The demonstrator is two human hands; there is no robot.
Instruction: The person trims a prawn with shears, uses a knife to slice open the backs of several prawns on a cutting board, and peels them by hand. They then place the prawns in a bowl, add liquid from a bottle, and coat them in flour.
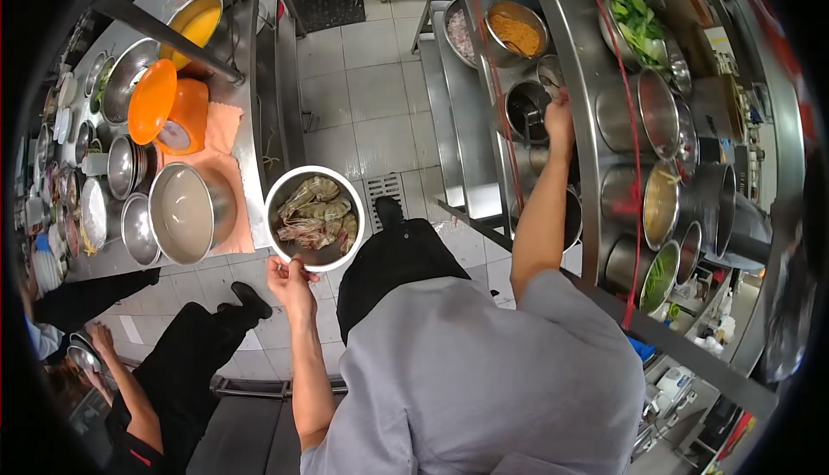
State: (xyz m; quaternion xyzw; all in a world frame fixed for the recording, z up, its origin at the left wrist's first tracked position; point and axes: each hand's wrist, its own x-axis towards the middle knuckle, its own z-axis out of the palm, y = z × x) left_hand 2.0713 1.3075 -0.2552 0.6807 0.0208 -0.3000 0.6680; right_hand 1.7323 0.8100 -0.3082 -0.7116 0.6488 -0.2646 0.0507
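Note:
My left hand (292, 281) grips the lower rim of a round bowl (275, 231), white at the rim and metallic inside. Raw shrimp (318, 214) lie in a heap in that bowl, which is held over the floor beside the left counter. On the right, my right hand (560, 119) reaches over the shelf with its fingers closed at a small metal container (549, 72); the exact grip is partly hidden. Just left of that hand is a metal pot with dark contents (526, 112). Above it stands a pot of orange-brown food (516, 29).
The left counter (246, 121) bears an orange scale (186, 117), a pot of cloudy liquid (183, 213) and several bowls. Metal pots and leafy greens (639, 26) line the right rack, with red cords hanging before it. A co-worker (168, 371) stands at lower left.

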